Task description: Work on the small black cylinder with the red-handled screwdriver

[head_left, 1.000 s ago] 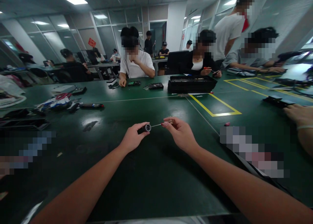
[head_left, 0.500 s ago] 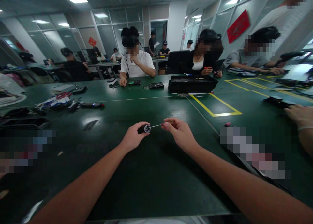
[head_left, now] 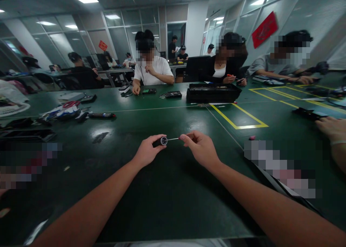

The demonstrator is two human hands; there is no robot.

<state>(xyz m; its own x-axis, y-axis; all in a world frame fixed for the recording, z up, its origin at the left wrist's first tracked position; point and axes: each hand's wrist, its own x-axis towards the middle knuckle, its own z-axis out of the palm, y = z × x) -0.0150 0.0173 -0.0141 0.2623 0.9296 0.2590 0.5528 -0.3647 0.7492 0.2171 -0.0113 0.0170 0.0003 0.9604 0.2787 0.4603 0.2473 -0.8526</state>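
Note:
My left hand (head_left: 146, 150) is closed round a short black cylinder (head_left: 163, 141), whose pale ringed open end faces right. Between the fingers and thumb of my right hand (head_left: 204, 148) is a screwdriver (head_left: 173, 139) with a thin metal shaft. Its tip reaches the open end of the cylinder; how deep it goes I cannot tell. Most of the reddish handle is hidden by my right fingers. Both hands are held over the green table (head_left: 173, 200), a short distance apart.
A long black case (head_left: 213, 94) stands ahead, beside a yellow-taped rectangle (head_left: 251, 126). At left lie a dark marker-like tool (head_left: 102, 116) and a pile of gloves and tools (head_left: 65, 112). A co-worker's hand (head_left: 332, 128) rests at right. Several people sit across the table.
My right fingers have turned slightly round the screwdriver handle, covering more of it. My left hand and the cylinder have hardly moved. The person standing at upper right is out of view.

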